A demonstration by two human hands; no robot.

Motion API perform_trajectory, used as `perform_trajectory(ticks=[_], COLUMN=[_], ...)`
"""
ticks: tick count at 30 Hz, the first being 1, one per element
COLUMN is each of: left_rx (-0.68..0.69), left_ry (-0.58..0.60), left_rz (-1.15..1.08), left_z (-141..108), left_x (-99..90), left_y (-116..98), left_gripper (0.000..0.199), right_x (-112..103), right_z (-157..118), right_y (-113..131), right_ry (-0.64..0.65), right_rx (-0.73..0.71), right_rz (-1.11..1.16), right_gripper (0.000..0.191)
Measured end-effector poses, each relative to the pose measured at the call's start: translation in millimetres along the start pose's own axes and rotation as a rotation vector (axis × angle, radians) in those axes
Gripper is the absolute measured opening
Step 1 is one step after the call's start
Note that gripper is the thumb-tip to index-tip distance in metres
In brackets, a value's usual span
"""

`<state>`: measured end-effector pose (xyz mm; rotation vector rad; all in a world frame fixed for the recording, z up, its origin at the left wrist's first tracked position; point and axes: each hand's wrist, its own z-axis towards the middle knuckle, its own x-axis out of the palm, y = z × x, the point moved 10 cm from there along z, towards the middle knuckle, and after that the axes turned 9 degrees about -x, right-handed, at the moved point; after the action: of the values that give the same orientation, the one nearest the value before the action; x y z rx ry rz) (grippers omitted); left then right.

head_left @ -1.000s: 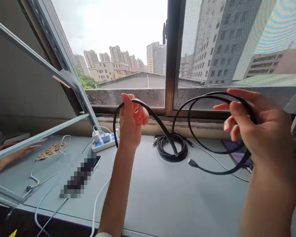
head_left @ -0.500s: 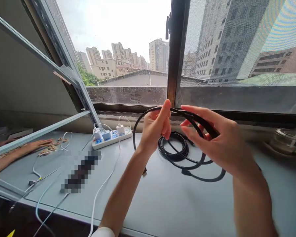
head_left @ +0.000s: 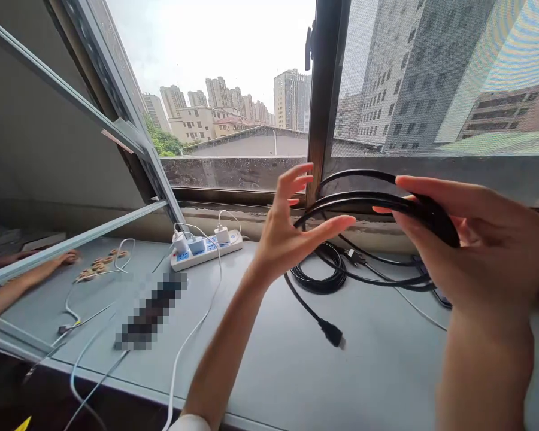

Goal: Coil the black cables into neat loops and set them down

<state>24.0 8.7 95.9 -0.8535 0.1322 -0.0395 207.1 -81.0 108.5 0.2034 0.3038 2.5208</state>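
My right hand holds several loops of a black cable up in front of the window, fingers and thumb closed around them. My left hand is open with its fingers spread, just left of the loops; the cable passes close under its fingers and I cannot tell whether they touch. One end of the cable hangs down to a black plug just above the grey sill. A second coiled black cable lies on the sill behind my left hand.
A white power strip with chargers sits at the back left, white wires trailing toward the front edge. A blurred dark object lies beside it. Another person's arm shows in the tilted window pane. A dark phone lies behind my right hand.
My left hand has let go of the cable and spread open. My right hand has moved right and up with the gathered loops, and the plug end has swung down toward the sill.
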Motion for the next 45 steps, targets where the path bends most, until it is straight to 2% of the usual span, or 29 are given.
perform_trajectory(ticks=[2,3,6,7,11,15,17,21,25,27,29,31,33,35,37,39,42,43,45], left_rx=[-0.051,-0.075,-0.113,-0.14,-0.311,-0.335,-0.345,-0.37,-0.445,-0.506,-0.595,-0.684,-0.755,-0.767,-0.727,-0.665,-0.593,-0.567,-0.504], left_ry=[0.07,0.064,-0.067,-0.09,-0.065,-0.2,-0.21,-0.145,0.003,0.058,0.154,0.347,0.639,0.917,1.047,0.997,0.777,0.696,0.513], left_rz=[-0.053,-0.099,-0.23,-0.266,-0.331,-0.355,-0.405,-0.472,-0.272,-0.105,0.024,0.084,0.081,0.014,-0.098,-0.222,-0.351,-0.391,-0.498], left_z=[2,3,6,6,8,6,3,1,5,5,0,-12,-32,-54,-65,-59,-40,-33,-20], left_x=[17.1,21.3,16.2,13.3,0.3,-28.0,-29.0,-14.8,5.0,12.3,23.8,44.7,72.8,96.4,108.8,110.9,103.5,99.7,88.9], left_y=[17,25,41,46,57,48,43,43,66,81,96,107,111,106,97,90,87,86,84], left_gripper=[0.05,0.043,0.018,0.016,0.04,0.045,0.048,0.048,0.04,0.034,0.037,0.048,0.059,0.064,0.064,0.057,0.044,0.041,0.038], right_x=[1,2,6,7,11,35,49,58,48,34,23,17,15,20,27,33,34,33,28], right_z=[-2,-3,-6,-6,-6,-11,-19,-31,-31,-28,-25,-24,-25,-27,-30,-32,-31,-30,-29], right_y=[4,5,6,6,-6,-28,-36,-42,-41,-40,-38,-33,-25,-17,-10,-2,3,0,-14], right_ry=[-0.035,-0.048,-0.068,-0.074,-0.069,0.106,0.159,0.125,0.101,0.05,-0.02,-0.099,-0.166,-0.164,-0.1,-0.017,0.021,-0.014,-0.184], right_rx=[-0.035,-0.045,-0.072,-0.074,0.0,0.186,0.292,0.465,0.556,0.564,0.551,0.506,0.432,0.358,0.297,0.22,0.117,0.105,0.141], right_rz=[0.029,0.037,0.064,0.071,-0.012,-0.047,0.045,0.323,0.541,0.53,0.494,0.463,0.432,0.425,0.435,0.438,0.476,0.523,0.652], right_gripper=[0.028,0.03,0.032,0.031,0.025,0.034,0.031,0.021,0.018,0.017,0.017,0.019,0.023,0.028,0.032,0.036,0.037,0.034,0.024])
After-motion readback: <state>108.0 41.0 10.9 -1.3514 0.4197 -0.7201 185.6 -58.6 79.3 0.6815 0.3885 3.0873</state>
